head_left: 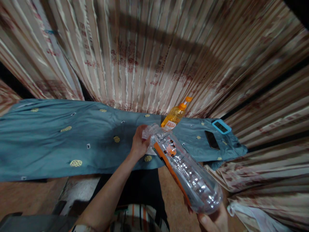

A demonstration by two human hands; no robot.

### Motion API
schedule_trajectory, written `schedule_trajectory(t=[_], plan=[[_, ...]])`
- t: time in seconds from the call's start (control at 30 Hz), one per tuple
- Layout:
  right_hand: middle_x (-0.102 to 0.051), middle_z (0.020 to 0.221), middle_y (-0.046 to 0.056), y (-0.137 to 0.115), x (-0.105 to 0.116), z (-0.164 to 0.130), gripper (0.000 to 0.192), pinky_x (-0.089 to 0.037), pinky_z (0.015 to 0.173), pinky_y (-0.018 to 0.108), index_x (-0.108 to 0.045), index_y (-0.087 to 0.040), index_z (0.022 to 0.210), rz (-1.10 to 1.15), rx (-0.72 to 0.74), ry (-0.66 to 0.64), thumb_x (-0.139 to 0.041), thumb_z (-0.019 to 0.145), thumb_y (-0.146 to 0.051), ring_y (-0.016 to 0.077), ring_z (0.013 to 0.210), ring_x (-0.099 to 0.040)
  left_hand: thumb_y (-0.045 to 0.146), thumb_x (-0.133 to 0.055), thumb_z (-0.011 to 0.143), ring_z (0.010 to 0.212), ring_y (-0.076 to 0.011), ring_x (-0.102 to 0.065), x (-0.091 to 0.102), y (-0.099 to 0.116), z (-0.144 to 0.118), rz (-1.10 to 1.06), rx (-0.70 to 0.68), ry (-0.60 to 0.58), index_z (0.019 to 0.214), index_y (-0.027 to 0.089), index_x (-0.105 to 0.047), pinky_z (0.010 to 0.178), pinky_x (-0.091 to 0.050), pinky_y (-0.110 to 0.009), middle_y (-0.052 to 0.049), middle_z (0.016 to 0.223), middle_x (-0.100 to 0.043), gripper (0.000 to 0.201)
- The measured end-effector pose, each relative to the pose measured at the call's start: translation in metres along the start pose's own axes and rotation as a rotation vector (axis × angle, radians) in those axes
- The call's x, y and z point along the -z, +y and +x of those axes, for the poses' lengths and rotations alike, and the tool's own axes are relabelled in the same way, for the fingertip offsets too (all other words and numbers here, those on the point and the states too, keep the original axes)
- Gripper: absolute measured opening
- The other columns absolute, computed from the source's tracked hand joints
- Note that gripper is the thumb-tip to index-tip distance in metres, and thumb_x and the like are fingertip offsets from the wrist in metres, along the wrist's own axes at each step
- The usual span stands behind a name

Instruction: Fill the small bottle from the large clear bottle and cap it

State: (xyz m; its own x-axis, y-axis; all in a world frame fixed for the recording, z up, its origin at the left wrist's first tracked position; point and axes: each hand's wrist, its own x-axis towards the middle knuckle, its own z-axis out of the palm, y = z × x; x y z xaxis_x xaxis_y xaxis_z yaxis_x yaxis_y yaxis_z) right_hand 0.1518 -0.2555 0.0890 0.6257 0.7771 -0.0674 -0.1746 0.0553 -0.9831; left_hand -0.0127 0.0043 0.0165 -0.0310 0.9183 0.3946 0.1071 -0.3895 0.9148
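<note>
Bottle (185, 167) lies tilted between your hands: your right hand (214, 220) cups its base, your left hand (139, 143) is closed around the cap end. Inside it looks empty. An orange bottle (175, 115) stands on the surface (48, 145) behind.

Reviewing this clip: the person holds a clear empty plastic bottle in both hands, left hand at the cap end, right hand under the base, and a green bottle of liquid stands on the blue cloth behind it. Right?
One detail is off. The head view shows the bottle of liquid behind is orange-yellow with an orange cap, not green. The rest holds: left hand at the cap end of the clear empty plastic bottle, right hand under its base, over the blue cloth.
</note>
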Motion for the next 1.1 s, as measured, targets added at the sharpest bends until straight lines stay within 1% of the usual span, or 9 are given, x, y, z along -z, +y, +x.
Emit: schedule_trajectory(t=[0.17,0.33,0.43,0.5,0.63,0.83,0.9,1.03,1.1], plan=[[-0.085,0.095,0.005,-0.004,-0.004,-0.002,0.098,-0.051,0.055,0.026,-0.066,-0.026,0.14,0.025,-0.011,-0.01,-0.108,0.059,-0.062,0.0166,0.057,-0.067,0.032,-0.076,0.086,0.101,-0.0287,-0.075,0.0,0.001,0.0,-0.01,-0.003,0.006,0.118,0.019,-0.067,0.094,-0.063,-0.045,-0.01,0.111,-0.076,0.036],[-0.085,0.117,0.009,-0.004,-0.003,-0.001,0.104,-0.057,0.061,0.027,-0.068,-0.026,0.141,0.011,-0.021,0.055,-0.11,0.053,-0.062,0.0185,0.069,-0.074,0.031,-0.075,0.086,0.102,-0.0274,-0.075,-0.001,0.003,0.0,-0.001,-0.008,0.021,0.117,0.02,-0.067,0.089,-0.063,-0.04,-0.009,0.113,-0.076,0.033],[-0.084,0.124,0.01,0.001,0.001,0.001,0.094,-0.06,0.067,0.029,-0.07,-0.027,0.136,-0.01,0.006,0.04,-0.108,0.058,-0.062,0.0227,0.083,-0.079,0.034,-0.075,0.087,0.097,-0.0268,-0.074,-0.001,0.004,0.0,-0.011,-0.004,0.011,0.119,0.02,-0.066,0.084,-0.063,-0.038,-0.009,0.11,-0.075,0.035],[-0.084,0.125,0.011,0.004,0.005,0.002,0.092,-0.06,0.068,0.031,-0.069,-0.027,0.138,-0.027,0.016,0.02,-0.106,0.061,-0.063,0.0236,0.082,-0.079,0.033,-0.075,0.087,0.096,-0.0266,-0.074,-0.001,0.005,0.0,-0.009,-0.003,0.009,0.119,0.02,-0.066,0.083,-0.063,-0.038,-0.008,0.108,-0.075,0.036],[-0.084,0.124,0.014,0.005,0.008,0.004,0.105,-0.059,0.066,0.033,-0.065,-0.025,0.148,-0.038,0.026,0.015,-0.107,0.059,-0.063,0.026,0.08,-0.078,0.03,-0.075,0.085,0.099,-0.0265,-0.074,-0.001,0.004,0.001,0.006,-0.009,0.019,0.118,0.021,-0.066,0.086,-0.062,-0.039,-0.008,0.11,-0.076,0.035],[-0.085,0.114,0.011,-0.003,0.003,0.004,0.106,-0.055,0.058,0.03,-0.066,-0.026,0.145,-0.033,-0.007,0.012,-0.109,0.055,-0.061,0.0197,0.064,-0.07,0.032,-0.075,0.086,0.099,-0.0264,-0.073,-0.001,0.002,0.001,0.005,-0.009,0.013,0.117,0.021,-0.066,0.091,-0.06,-0.04,-0.007,0.109,-0.075,0.034],[-0.085,0.111,0.009,-0.003,0.001,0.003,0.103,-0.055,0.058,0.03,-0.069,-0.027,0.142,-0.042,0.004,0.046,-0.108,0.054,-0.062,0.0194,0.065,-0.07,0.032,-0.075,0.085,0.1,-0.0268,-0.073,-0.002,0.002,0.001,-0.008,-0.004,0.009,0.117,0.021,-0.066,0.091,-0.06,-0.04,-0.007,0.11,-0.075,0.035],[-0.084,0.12,0.008,-0.002,-0.002,0.002,0.087,-0.06,0.065,0.032,-0.075,-0.031,0.135,-0.071,0.052,0.049,-0.103,0.059,-0.062,0.0261,0.082,-0.078,0.032,-0.076,0.084,0.101,-0.0272,-0.073,-0.002,0.001,0.001,-0.034,0.0,0.01,0.117,0.02,-0.066,0.092,-0.06,-0.041,-0.008,0.109,-0.075,0.037],[-0.084,0.122,0.008,-0.001,-0.001,0.002,0.087,-0.059,0.063,0.031,-0.074,-0.032,0.138,-0.072,0.055,0.043,-0.102,0.06,-0.06,0.0251,0.078,-0.077,0.033,-0.077,0.084,0.101,-0.0268,-0.073,-0.002,0.0,0.001,-0.031,0.004,0.012,0.116,0.021,-0.066,0.093,-0.06,-0.041,-0.007,0.11,-0.075,0.036]])
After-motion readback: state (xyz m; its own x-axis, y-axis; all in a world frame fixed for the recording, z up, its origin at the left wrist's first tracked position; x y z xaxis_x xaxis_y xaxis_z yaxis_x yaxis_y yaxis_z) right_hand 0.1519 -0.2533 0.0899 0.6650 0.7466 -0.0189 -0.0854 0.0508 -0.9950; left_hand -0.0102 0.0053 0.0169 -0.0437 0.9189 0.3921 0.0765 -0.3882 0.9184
